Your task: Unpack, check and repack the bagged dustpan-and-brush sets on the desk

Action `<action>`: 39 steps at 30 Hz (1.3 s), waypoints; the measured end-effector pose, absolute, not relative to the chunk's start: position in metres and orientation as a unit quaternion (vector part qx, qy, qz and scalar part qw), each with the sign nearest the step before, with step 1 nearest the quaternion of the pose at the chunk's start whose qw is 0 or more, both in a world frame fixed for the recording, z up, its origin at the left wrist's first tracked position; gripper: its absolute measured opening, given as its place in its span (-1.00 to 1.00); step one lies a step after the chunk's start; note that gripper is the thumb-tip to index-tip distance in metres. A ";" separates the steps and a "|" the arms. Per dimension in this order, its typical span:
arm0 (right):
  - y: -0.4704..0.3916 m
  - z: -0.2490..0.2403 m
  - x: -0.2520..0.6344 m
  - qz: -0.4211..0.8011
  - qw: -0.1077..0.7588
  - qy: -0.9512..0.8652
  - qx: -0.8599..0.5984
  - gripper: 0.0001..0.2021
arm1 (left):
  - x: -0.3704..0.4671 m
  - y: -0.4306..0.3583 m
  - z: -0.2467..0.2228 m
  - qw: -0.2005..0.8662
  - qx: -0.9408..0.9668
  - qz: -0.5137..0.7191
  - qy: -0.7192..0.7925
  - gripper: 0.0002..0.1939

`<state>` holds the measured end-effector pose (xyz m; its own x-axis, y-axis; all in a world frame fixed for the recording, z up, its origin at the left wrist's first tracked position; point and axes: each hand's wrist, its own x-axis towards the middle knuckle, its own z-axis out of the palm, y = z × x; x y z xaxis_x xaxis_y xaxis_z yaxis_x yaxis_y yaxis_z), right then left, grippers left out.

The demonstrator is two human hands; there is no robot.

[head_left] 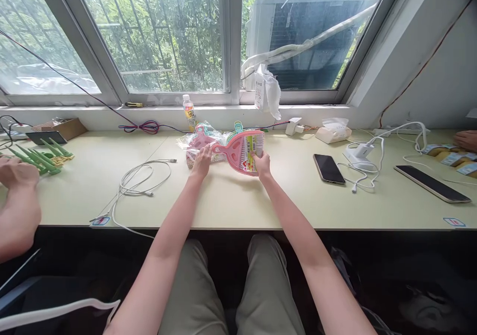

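Observation:
A pink dustpan and brush set (pixel 234 152) with a yellow-green label is held above the table, its handle pointing left. My right hand (pixel 262 164) grips its right edge, the thumb over the label. My left hand (pixel 201 161) is closed around the handle end, beside a pink set in clear plastic wrap (pixel 199 137). Whether my left fingers also touch that wrapped set cannot be made out. Behind the held set a green handle (pixel 238 126) sticks up.
A drink bottle (pixel 190 114) stands behind the wrapped set. Coiled white cable (pixel 130 186) lies left; a phone (pixel 328 169), tissue pack (pixel 333 130) and charger (pixel 359 155) lie right. Another person's hand (pixel 17 173) is near green items (pixel 42 158); another hand (pixel 465 139) shows far right.

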<state>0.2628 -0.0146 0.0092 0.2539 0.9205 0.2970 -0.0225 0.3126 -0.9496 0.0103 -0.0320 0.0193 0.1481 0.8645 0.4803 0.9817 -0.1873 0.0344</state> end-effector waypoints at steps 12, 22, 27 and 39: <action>-0.028 0.025 0.265 0.284 0.643 -0.492 -0.514 -0.81 | 0.012 -0.036 0.019 0.134 -0.779 -0.137 -0.597 -0.40; -0.034 0.038 0.267 0.297 0.689 -0.463 -0.473 -0.74 | 0.017 -0.035 0.020 0.114 -0.713 -0.146 -0.677 -0.48; -0.032 0.039 0.270 0.311 0.700 -0.438 -0.471 -0.71 | 0.017 -0.038 0.028 0.185 -0.675 -0.229 -0.677 -0.54; -0.030 0.037 0.268 0.393 0.689 -0.430 -0.432 -0.71 | 0.020 -0.040 0.027 0.201 -0.636 -0.273 -0.694 -0.62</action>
